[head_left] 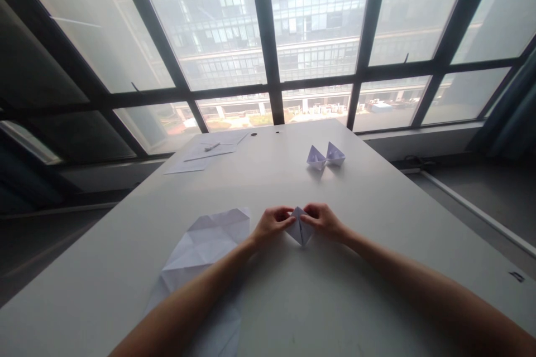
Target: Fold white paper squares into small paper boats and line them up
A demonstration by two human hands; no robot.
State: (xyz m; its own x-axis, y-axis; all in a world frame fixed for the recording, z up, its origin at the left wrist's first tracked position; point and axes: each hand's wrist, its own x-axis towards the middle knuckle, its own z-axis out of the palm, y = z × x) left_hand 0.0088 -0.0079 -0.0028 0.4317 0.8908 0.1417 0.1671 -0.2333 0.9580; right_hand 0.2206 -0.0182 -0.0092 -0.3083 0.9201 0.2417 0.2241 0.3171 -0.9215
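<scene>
A small diamond-shaped piece of folded paper (300,231) stands on one corner at the middle of the table, with a dark slit down its front. My left hand (273,222) pinches its left side, the thumb on the front face. On the right side, my right hand (324,220) grips it the same way, thumb near the central slit. The fingers behind the paper are partly hidden. Beyond my hands, two folded paper boats (317,158) with pointed peaks sit side by side. Beneath my left forearm lies a large creased paper sheet (201,245), partly covered by the arm.
Flat paper sheets (196,164) lie at the far left of the white table (276,181), with a small pen-like object (212,146) on top. A small dark mark (516,276) shows near the right edge. Tall framed windows (272,39) rise behind the table.
</scene>
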